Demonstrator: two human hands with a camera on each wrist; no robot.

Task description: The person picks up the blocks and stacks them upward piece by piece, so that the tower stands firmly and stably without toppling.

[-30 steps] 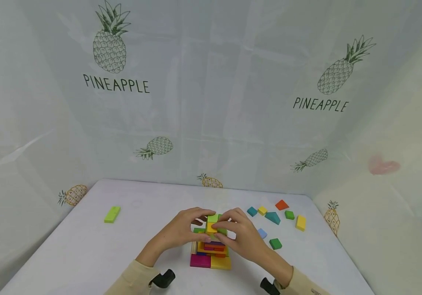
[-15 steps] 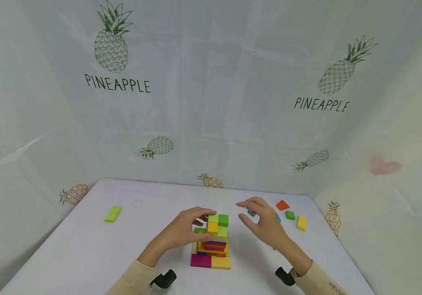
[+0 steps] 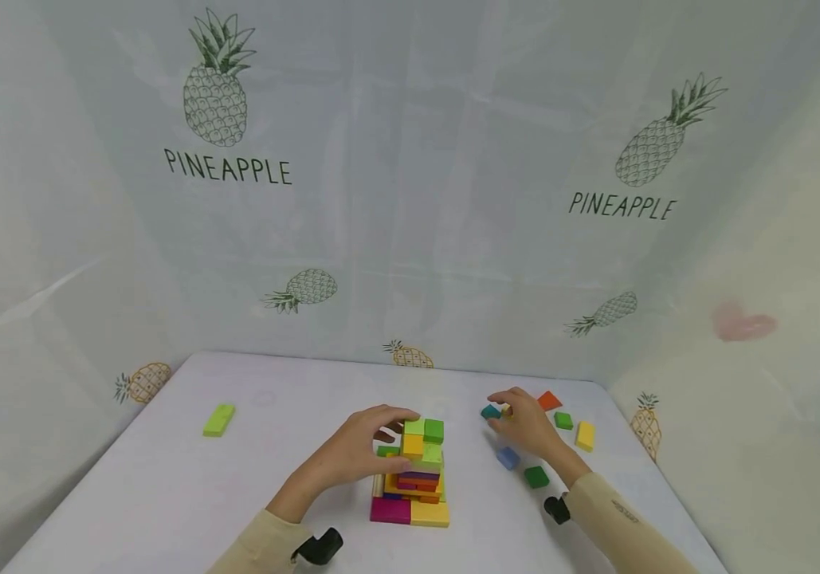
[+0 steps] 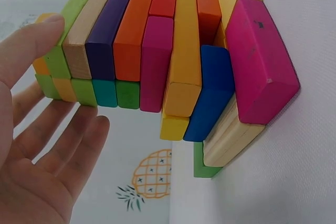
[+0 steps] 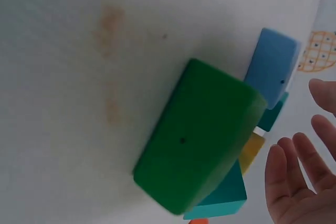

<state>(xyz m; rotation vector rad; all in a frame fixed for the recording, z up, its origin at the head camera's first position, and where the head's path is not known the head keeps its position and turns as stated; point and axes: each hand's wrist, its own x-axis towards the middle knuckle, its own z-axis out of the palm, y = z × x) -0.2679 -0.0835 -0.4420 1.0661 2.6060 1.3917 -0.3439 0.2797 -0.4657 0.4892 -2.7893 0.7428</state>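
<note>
A tower of coloured wooden blocks stands on the white table, wider at its base. My left hand holds its upper part, the thumb on the near side and the fingers round the other side. In the left wrist view the thumb presses a light green block near the top. My right hand is over the loose blocks with bent, parted fingers and nothing seen between them. Nearest it lie a small teal block, a blue block and a yellow block, partly hidden.
More loose blocks lie at the right: a dark green block, a red-orange triangle, a small green block and a yellow block. A lime block lies far left. A pineapple-print sheet hangs behind the table.
My right hand has left the tower top, uncovering a green block there, and moved right to the loose blocks. My left hand has stayed at the tower.
</note>
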